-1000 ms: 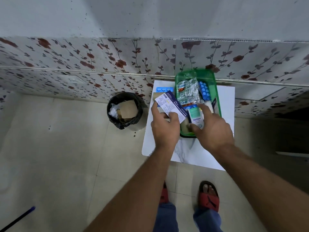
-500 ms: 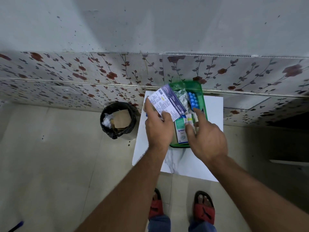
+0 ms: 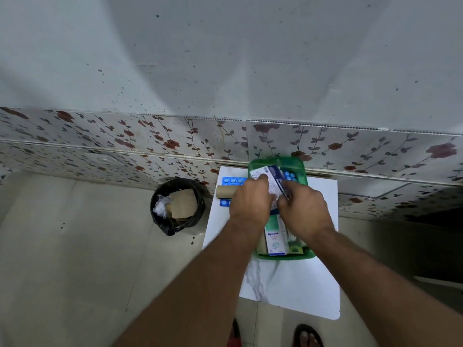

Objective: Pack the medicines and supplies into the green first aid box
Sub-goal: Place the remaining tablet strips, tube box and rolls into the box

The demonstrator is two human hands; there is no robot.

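medicine carton [image 3: 271, 182] is hanging over the green first aid box [image 3: 302, 172] on the counter [image 3: 323, 284], pinched by my left grip [image 3: 250, 200] and right grip [image 3: 304, 207], both closing on it. i'm judging it should go in flat, beside the optibox pack [image 3: 274, 240]. blue blister strips [image 3: 231, 181] and a brown roll [image 3: 225, 191] are waiting left of my left grip.

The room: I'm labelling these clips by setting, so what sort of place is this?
Probably a room in a home, not a clinic: floral wall tiles, a lined waste bin on a tiled floor, and a small white table against the wall.
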